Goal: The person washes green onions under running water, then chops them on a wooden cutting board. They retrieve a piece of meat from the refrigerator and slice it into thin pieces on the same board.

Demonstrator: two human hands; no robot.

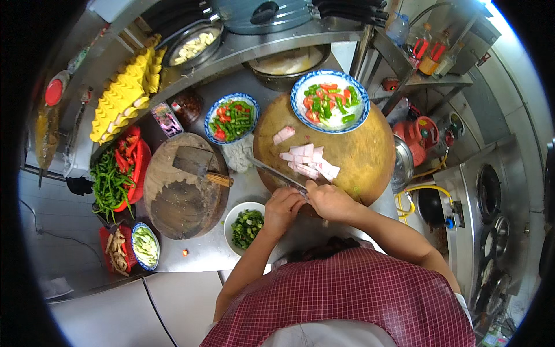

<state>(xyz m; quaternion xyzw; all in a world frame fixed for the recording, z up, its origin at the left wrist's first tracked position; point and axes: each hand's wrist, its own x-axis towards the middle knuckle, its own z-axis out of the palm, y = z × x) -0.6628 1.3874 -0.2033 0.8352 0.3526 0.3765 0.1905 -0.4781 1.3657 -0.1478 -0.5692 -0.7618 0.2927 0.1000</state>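
My right hand point(327, 200) grips a knife point(277, 174) near the front edge of a large round wooden chopping board point(368, 152). Against the handle end of the blade, the fingers of my left hand point(282, 207) are bent together; what lies beneath them is hidden. Beyond the blade, pale pink slices of meat point(310, 158) form a small pile, and one piece point(284, 135) lies apart from it. At the far side of the board stands a blue-rimmed plate point(368, 102) holding cut green and red peppers point(331, 102).
Left of the board are a bowl of chopped greens point(247, 228), a plate of cut peppers point(232, 118) and a second round board point(186, 212) bearing a cleaver point(193, 160). Farther left sits a red basket of peppers point(141, 173). A metal shelf point(277, 50) spans the back.
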